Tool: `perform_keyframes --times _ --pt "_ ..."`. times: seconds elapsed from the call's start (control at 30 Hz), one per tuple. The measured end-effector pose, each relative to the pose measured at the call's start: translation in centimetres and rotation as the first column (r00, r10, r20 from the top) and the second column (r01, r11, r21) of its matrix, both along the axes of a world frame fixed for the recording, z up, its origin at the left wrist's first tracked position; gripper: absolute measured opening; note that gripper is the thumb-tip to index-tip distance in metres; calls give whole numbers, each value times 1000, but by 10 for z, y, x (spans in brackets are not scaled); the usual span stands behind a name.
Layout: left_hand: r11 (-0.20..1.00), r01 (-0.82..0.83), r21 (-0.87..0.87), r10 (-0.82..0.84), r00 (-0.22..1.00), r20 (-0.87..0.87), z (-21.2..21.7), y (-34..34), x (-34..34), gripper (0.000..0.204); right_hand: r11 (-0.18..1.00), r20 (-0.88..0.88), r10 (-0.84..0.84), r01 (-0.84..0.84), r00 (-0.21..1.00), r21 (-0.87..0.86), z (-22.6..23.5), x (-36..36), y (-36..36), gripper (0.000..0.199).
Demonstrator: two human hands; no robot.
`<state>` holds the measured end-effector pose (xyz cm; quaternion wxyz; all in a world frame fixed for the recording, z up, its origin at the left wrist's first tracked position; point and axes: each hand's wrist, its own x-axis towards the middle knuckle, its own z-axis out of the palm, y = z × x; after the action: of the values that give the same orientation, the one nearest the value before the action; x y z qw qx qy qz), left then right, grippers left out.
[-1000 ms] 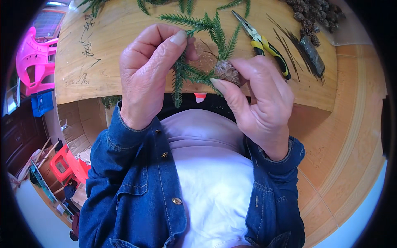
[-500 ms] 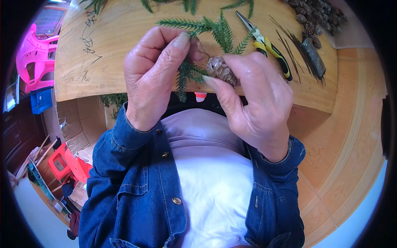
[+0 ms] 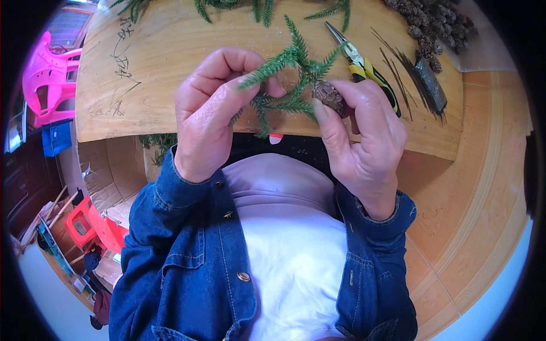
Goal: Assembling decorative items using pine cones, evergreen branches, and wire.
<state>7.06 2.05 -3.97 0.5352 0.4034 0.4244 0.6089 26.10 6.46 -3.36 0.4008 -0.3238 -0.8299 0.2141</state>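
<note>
Between my hands, over the table's near edge, is a green needle-leaved sprig (image 3: 297,54) with several branches. My left hand (image 3: 211,108) is closed at the sprig's left side, thumb and fingers curled together. One branch crosses in front of its fingertips and hides the exact grip. A brown pine cone (image 3: 328,98) sits against the sprig's right side. Thumb and fingers of my right hand (image 3: 367,128) pinch this cone. How cone and sprig are joined is hidden from view.
On the wooden table (image 3: 165,74), pliers (image 3: 364,65) with yellow-black handles lie beyond my right hand. Further right are a bundle of thin dark wires (image 3: 429,85) and heaped pine cones (image 3: 432,25). More green sprigs (image 3: 227,5) line the far side.
The sprig has turned, its left branch now pointing down toward my left thumb. The pine cone has rotated and shifted right with my right hand.
</note>
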Motion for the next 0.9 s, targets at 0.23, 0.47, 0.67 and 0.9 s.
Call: perform_keyframes --times 0.23,0.47,0.67,0.9 --pt "984 41 -175 -41 999 5 9 3 0 31 1000 -8 -14 14 1000 4 -3 0 2 23" --pt "985 25 -170 -39 996 -80 18 6 7 29 995 27 5 -8 1000 103 -8 1 2 26" --pt "987 23 -161 -18 999 27 8 8 3 19 994 42 38 -42 998 101 -8 6 0 29" --pt "996 22 -85 -12 993 116 0 8 -2 16 962 -109 73 -99 991 -253 9 23 -17 26"
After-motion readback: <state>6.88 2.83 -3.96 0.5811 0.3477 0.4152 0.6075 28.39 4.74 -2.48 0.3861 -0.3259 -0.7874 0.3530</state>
